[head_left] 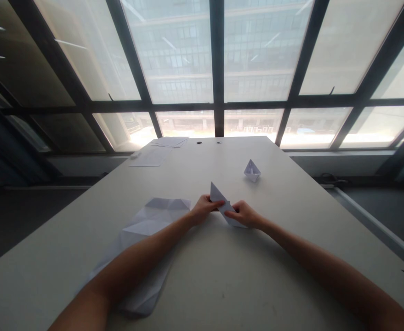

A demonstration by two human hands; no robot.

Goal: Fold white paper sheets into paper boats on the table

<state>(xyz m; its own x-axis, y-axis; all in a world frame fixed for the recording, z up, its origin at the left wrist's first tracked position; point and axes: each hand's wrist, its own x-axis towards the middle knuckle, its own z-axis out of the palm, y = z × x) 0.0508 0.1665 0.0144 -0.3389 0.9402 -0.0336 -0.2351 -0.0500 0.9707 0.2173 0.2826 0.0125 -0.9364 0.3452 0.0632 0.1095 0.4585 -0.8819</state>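
A folded sheet of white paper is held between my two hands above the middle of the table, one pointed corner sticking up. My left hand pinches its left side, thumb on top. On the right side, my right hand grips the lower part, its thumb pressing on the near face. A creased, unfolded sheet of paper lies under and beside my left forearm. Beyond my right hand stands a finished-looking paper boat, touched by neither hand.
The white table stretches away toward a large window with dark frames. Flat sheets of paper lie at its far left, near a small whitish item. A round cable hole shows near the far edge.
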